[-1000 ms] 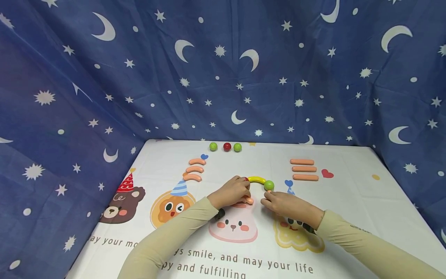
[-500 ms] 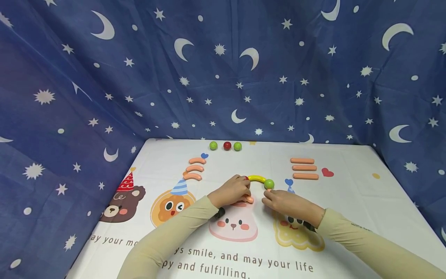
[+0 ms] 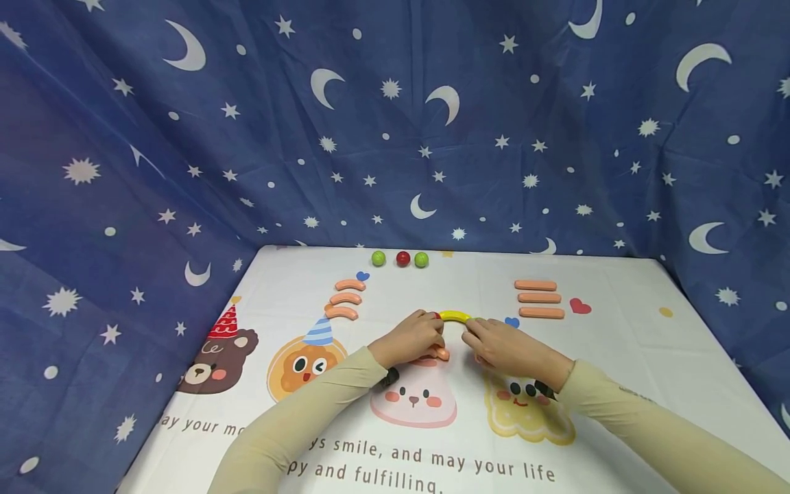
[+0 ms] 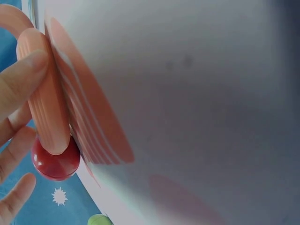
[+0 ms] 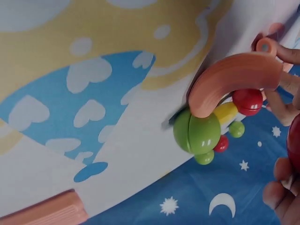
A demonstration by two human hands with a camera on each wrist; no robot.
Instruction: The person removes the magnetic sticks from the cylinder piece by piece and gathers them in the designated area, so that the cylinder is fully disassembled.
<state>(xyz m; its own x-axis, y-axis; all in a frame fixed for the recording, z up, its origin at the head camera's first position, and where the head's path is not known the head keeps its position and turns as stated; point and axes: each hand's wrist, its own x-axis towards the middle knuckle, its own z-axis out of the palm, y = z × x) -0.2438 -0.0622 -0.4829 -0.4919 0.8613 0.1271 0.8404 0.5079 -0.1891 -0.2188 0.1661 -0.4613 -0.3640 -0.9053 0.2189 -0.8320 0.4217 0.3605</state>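
My left hand pinches an orange toy rod. In the left wrist view the rod's far end meets a red ball, and the thumb lies across its side. A yellow curved rod runs right from that ball to a green ball. In the head view my right hand covers the green ball. The right wrist view has a curved orange rod with one end against it and fingers at its other end. Another red ball, partly cut off, sits by the right hand's fingertips.
Green, red and green balls line the table's back. Curved orange rods lie in a stack at left, straight orange rods at right. A blue star-and-moon curtain stands behind the white printed tablecloth.
My right hand has moved slightly up and its fingers now cover the green ball, which showed before beside an orange tip. The left hand has stayed in place.
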